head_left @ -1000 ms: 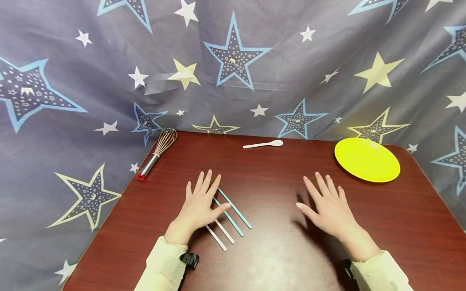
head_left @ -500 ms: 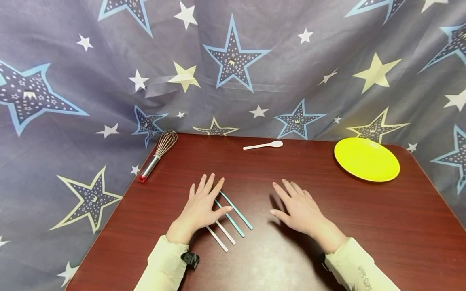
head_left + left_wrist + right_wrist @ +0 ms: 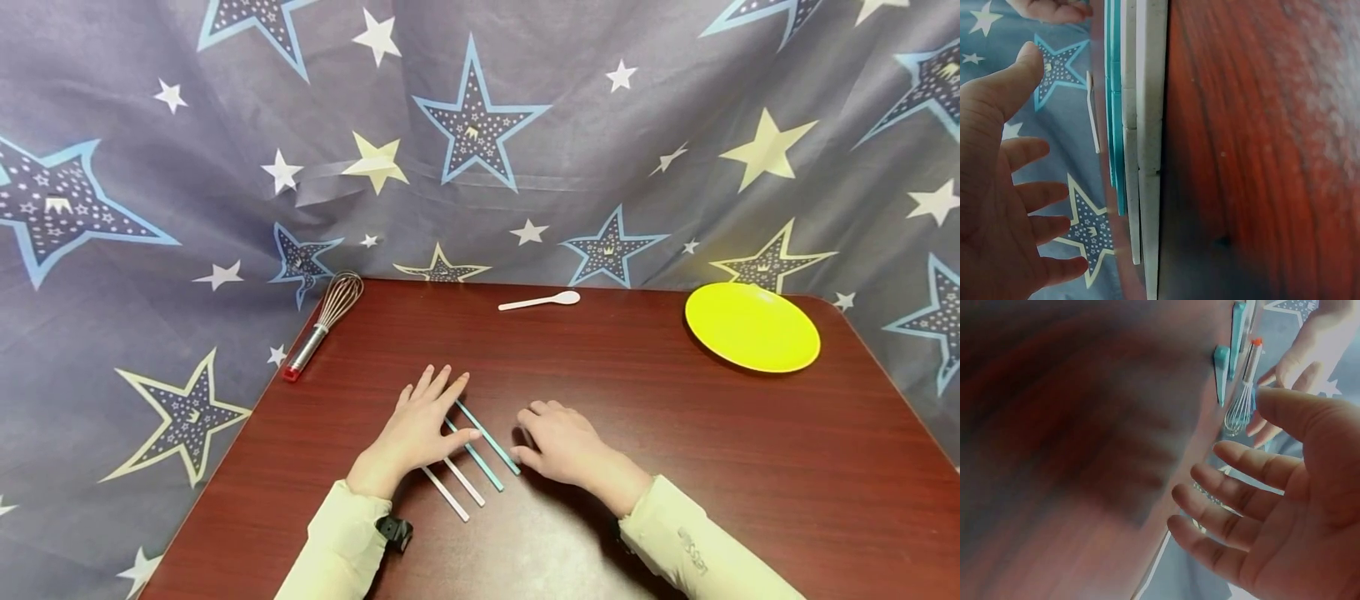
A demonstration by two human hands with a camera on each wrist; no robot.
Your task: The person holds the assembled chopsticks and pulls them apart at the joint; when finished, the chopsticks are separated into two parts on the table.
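Note:
Two teal chopsticks (image 3: 487,441) and two pale chopsticks (image 3: 452,493) lie side by side, slanting, on the dark red table. Above their far ends is my left hand (image 3: 411,429), palm down with fingers spread and holding nothing. In the left wrist view a gap shows between this hand (image 3: 991,187) and the pale chopsticks (image 3: 1150,112). My right hand (image 3: 558,443) hovers just right of the outer teal chopstick, fingers loosely bent. Nothing is held in the right hand (image 3: 1297,506) in the right wrist view, and the teal chopsticks (image 3: 1222,372) lie beyond its fingertips.
A whisk (image 3: 324,325) with a red handle end lies at the table's left edge. Near the back edge is a white spoon (image 3: 540,301). The yellow plate (image 3: 752,327) sits at the back right. A star-patterned grey cloth (image 3: 570,150) hangs behind the table (image 3: 787,467).
My right hand has moved left across the table to beside the teal chopsticks, and its fingers have bent more. The left hand stays almost in place over the chopsticks.

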